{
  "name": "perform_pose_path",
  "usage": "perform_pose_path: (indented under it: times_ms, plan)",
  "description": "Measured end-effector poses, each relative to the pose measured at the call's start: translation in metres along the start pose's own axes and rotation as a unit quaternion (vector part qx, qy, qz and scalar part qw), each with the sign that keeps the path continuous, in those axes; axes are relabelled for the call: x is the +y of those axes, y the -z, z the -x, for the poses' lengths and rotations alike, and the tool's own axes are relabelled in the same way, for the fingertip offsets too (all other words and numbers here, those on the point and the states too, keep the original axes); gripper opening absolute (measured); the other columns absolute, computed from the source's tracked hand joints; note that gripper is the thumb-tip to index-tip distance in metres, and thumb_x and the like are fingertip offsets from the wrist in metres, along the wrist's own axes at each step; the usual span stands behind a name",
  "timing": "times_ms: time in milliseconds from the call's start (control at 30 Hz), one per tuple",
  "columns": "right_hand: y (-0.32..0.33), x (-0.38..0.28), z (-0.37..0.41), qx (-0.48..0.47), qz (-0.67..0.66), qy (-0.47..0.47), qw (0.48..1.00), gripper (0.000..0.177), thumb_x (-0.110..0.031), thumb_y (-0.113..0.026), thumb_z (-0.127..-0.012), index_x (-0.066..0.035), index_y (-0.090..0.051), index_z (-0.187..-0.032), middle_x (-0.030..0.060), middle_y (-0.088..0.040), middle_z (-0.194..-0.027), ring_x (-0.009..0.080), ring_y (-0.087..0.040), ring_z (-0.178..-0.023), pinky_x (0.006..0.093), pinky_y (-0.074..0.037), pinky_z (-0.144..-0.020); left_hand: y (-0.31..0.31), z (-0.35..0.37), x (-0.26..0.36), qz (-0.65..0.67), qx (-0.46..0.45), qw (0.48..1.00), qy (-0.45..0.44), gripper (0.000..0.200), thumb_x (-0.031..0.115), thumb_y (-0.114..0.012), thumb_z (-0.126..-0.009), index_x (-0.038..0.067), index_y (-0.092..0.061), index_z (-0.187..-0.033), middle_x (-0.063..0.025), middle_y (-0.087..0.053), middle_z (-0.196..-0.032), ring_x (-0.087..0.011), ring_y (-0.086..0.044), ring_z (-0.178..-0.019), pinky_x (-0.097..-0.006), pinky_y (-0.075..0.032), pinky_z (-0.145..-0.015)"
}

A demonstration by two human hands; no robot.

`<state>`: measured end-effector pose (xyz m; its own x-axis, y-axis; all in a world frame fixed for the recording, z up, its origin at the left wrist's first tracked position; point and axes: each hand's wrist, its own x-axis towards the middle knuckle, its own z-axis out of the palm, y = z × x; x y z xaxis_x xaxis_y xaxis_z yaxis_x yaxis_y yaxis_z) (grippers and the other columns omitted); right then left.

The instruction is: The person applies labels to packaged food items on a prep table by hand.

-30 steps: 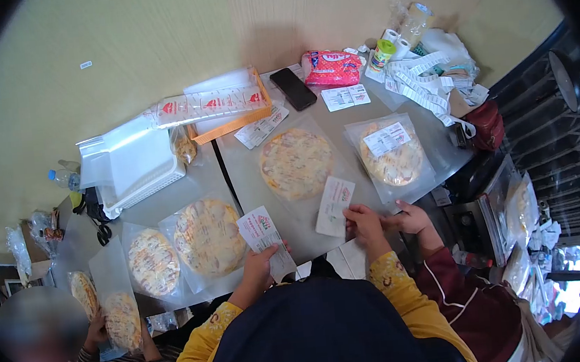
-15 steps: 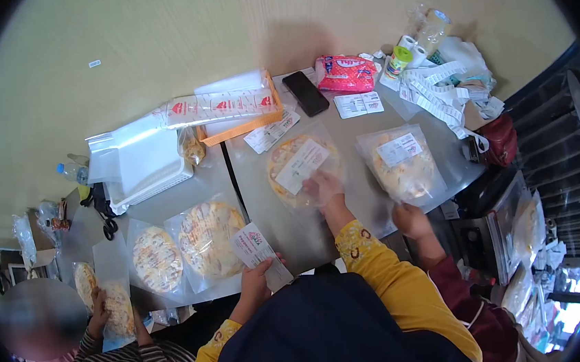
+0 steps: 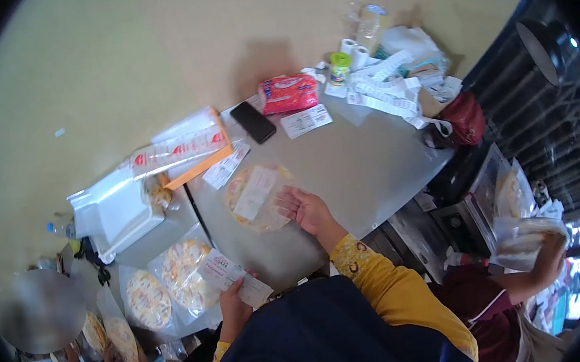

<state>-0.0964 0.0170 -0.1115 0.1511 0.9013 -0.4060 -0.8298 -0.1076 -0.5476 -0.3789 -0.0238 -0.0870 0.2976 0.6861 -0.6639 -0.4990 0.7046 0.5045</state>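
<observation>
My left hand (image 3: 233, 308) grips printed paper labels (image 3: 233, 277) with red lettering, thumb on top, near the table's front edge. My right hand (image 3: 306, 210) is open, palm partly up and fingers stretched, at the right edge of a bagged pizza (image 3: 280, 213). A white label (image 3: 256, 192) lies on that bag. To the left, another bagged pizza (image 3: 184, 273) rests close beyond the labels in my left hand, with a second bagged pizza (image 3: 149, 300) beside it.
A black phone (image 3: 253, 122), a pink pack (image 3: 288, 93) and paper slips (image 3: 307, 120) lie at the back. An orange tray (image 3: 206, 164) and white tray (image 3: 124, 219) stand left. Co-workers flank me: one at left handles a bagged pizza (image 3: 120, 327), another's arm (image 3: 530, 281) reaches right.
My right hand has moved off the label to the pizza's right side. The bagged pizza at the table's right is gone; the maroon-clothed co-worker's arm now reaches away. The whole view has shifted.
</observation>
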Motion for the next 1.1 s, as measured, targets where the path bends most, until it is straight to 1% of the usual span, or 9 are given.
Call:
perform_pose_path:
  times_ms: [200,333,367,500,600,700,733,867,1100]
  plan:
    - [0.012,-0.067,0.014,0.079,-0.010,0.095,0.992,0.026,-0.019,-0.045,-0.090,0.002,-0.054,-0.103,0.0125,-0.061,-0.094,0.0229,-0.061,-0.078,0.0336,-0.051,-0.069,-0.048,-0.002,-0.002,-0.063,-0.008,0.996,-0.065,0.035,-0.002,-0.054,-0.078,0.002,-0.045,-0.111,-0.0122,-0.058,-0.093,-0.0261,-0.058,-0.085,-0.0393,-0.048,-0.077]
    - [0.091,-0.143,0.036,0.075,0.116,0.235,0.962,0.024,-0.019,-0.042,-0.091,-0.001,-0.058,-0.094,0.0046,-0.059,-0.079,0.0138,-0.053,-0.067,0.0270,-0.045,-0.061,-0.076,-0.007,-0.001,-0.111,-0.013,0.990,-0.085,0.034,0.002,-0.061,-0.076,0.004,-0.048,-0.107,-0.0089,-0.059,-0.089,-0.0231,-0.059,-0.081,-0.0373,-0.048,-0.074]
    - [0.086,-0.164,0.059,0.238,0.235,0.247,0.910,0.025,-0.019,-0.041,-0.091,0.000,-0.057,-0.094,0.0061,-0.058,-0.083,0.0143,-0.054,-0.069,0.0263,-0.046,-0.065,-0.080,-0.007,-0.001,-0.118,-0.027,0.988,-0.090,0.033,0.003,-0.063,-0.076,0.004,-0.050,-0.106,-0.0076,-0.058,-0.088,-0.0226,-0.059,-0.080,-0.0365,-0.048,-0.075]
    - [0.132,-0.198,0.080,0.474,0.405,0.421,0.659,0.030,-0.008,-0.057,-0.081,0.002,-0.052,-0.108,0.0090,-0.059,-0.100,0.0168,-0.056,-0.092,0.0260,-0.046,-0.077,-0.097,-0.005,0.001,-0.103,-0.044,0.988,-0.102,0.026,0.001,-0.062,-0.075,0.002,-0.054,-0.100,-0.0083,-0.060,-0.088,-0.0228,-0.060,-0.081,-0.0365,-0.049,-0.074]
    - [0.117,-0.171,0.080,0.383,0.417,0.425,0.706,0.030,-0.006,-0.060,-0.078,0.000,-0.054,-0.107,0.0071,-0.059,-0.101,0.0146,-0.055,-0.093,0.0260,-0.045,-0.079,-0.093,-0.009,-0.003,-0.105,-0.048,0.988,-0.104,0.023,0.000,-0.061,-0.076,0.000,-0.057,-0.099,-0.0100,-0.062,-0.091,-0.0228,-0.061,-0.083,-0.0364,-0.049,-0.075]
    - [0.055,-0.109,0.073,0.093,0.375,0.277,0.880,0.024,-0.004,-0.060,-0.079,-0.004,-0.058,-0.103,0.0035,-0.060,-0.096,0.0117,-0.055,-0.089,0.0258,-0.045,-0.079,-0.089,-0.009,-0.007,-0.135,-0.041,0.984,-0.109,0.024,0.000,-0.062,-0.076,0.000,-0.057,-0.100,-0.0093,-0.063,-0.091,-0.0217,-0.061,-0.082,-0.0337,-0.049,-0.073]
    - [0.020,-0.082,0.073,0.078,0.384,0.193,0.899,0.021,-0.005,-0.061,-0.079,-0.005,-0.059,-0.100,0.0029,-0.061,-0.091,0.0107,-0.056,-0.085,0.0253,-0.046,-0.076,-0.084,-0.011,-0.010,-0.145,-0.041,0.982,-0.115,0.025,0.000,-0.062,-0.076,0.000,-0.057,-0.100,-0.0091,-0.063,-0.091,-0.0213,-0.061,-0.082,-0.0328,-0.049,-0.073]
    - [-0.051,0.028,0.073,-0.102,0.446,0.064,0.887,0.019,-0.013,-0.067,-0.075,-0.003,-0.060,-0.091,0.0037,-0.062,-0.081,0.0098,-0.057,-0.074,0.0252,-0.047,-0.068,-0.070,0.002,-0.009,-0.193,-0.019,0.977,-0.090,0.026,0.001,-0.063,-0.075,0.000,-0.057,-0.100,-0.0086,-0.062,-0.092,-0.0209,-0.060,-0.085,-0.0327,-0.048,-0.075]
    - [-0.056,0.111,0.060,-0.100,0.453,0.007,0.886,0.010,-0.008,-0.065,-0.077,-0.001,-0.059,-0.082,0.0020,-0.060,-0.072,0.0089,-0.056,-0.066,0.0243,-0.047,-0.061,0.004,0.027,-0.004,-0.166,0.031,0.980,-0.104,0.027,0.004,-0.062,-0.078,0.000,-0.055,-0.103,-0.0098,-0.061,-0.095,-0.0204,-0.059,-0.086,-0.0318,-0.047,-0.077]
